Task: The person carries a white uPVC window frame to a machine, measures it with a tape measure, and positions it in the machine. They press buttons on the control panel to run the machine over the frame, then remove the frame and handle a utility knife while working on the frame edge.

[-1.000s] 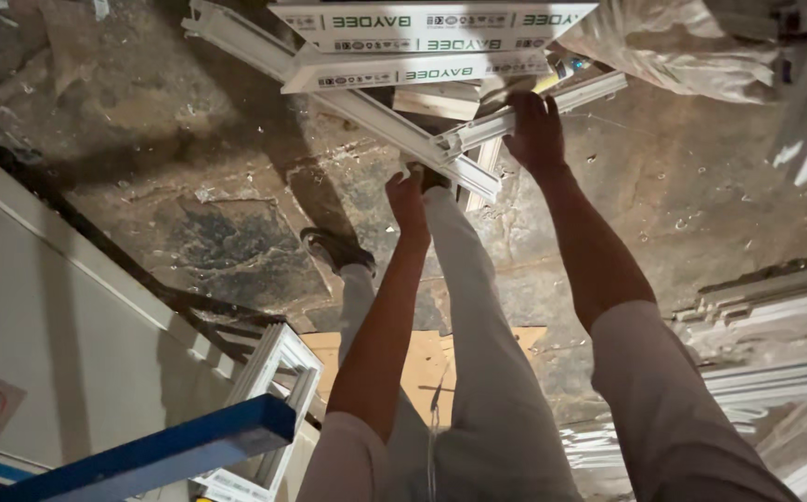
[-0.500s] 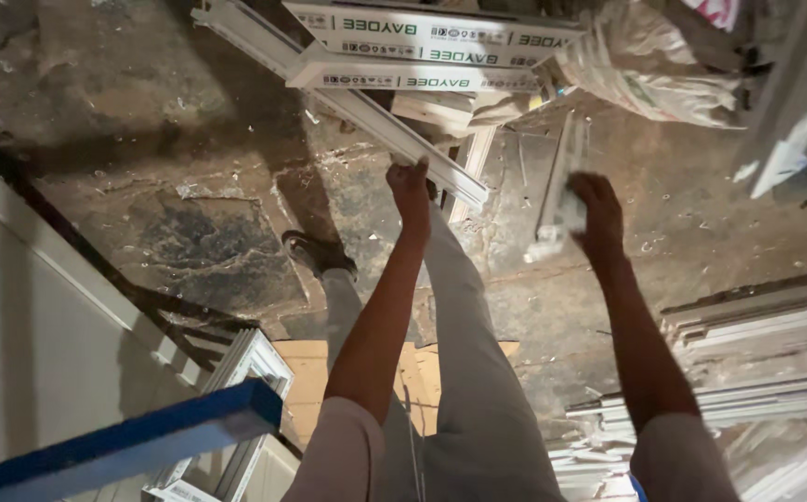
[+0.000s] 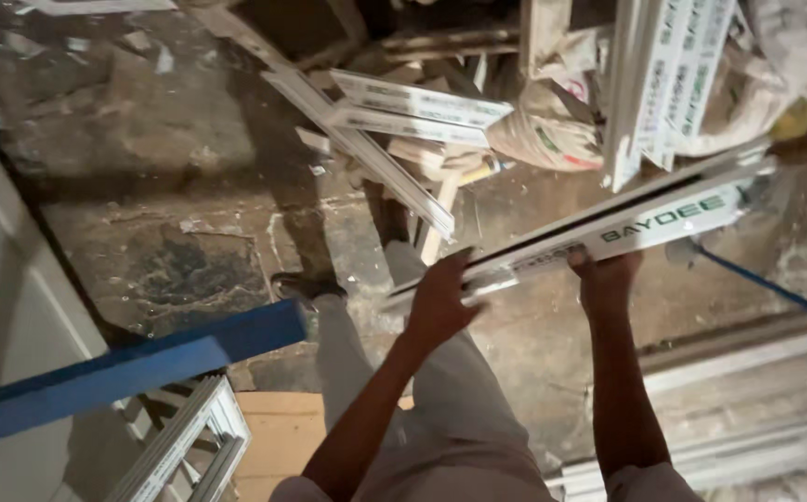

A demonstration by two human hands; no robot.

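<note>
Left hand (image 3: 440, 302): fingers wrapped around the lower end of the white plastic strip (image 3: 608, 228), thumb on the near side, clamped on it.
Right hand (image 3: 606, 279): gripping the same strip further up from below, fingers curled around its underside; fingertips are hidden behind the strip.
White plastic strip: long, flat, with green lettering on its face; held off the floor and tilted, low end toward 8 o'clock, high end toward 2 o'clock, crossing the upper right of the view.
Pile of strips (image 3: 394, 121): more white strips of the same kind lying crossed on the floor at 12 o'clock from the hands, well apart from the held one.
Upright bundle (image 3: 673, 74): several white strips leaning at 1 o'clock, just behind the held strip's high end.
Sack (image 3: 547, 125): a crumpled bag between the pile and the bundle.
Blue bar (image 3: 134, 372): a blue beam slanting across at 9 o'clock, near the person's left leg.
White frame (image 3: 185, 446): a window-like frame at 7 o'clock, below the blue bar.
Floor (image 3: 143, 186): rough, dirty concrete with stains and scraps.
Blue cord (image 3: 775, 288): a thin line running at 3 o'clock, below the strip's high end.
</note>
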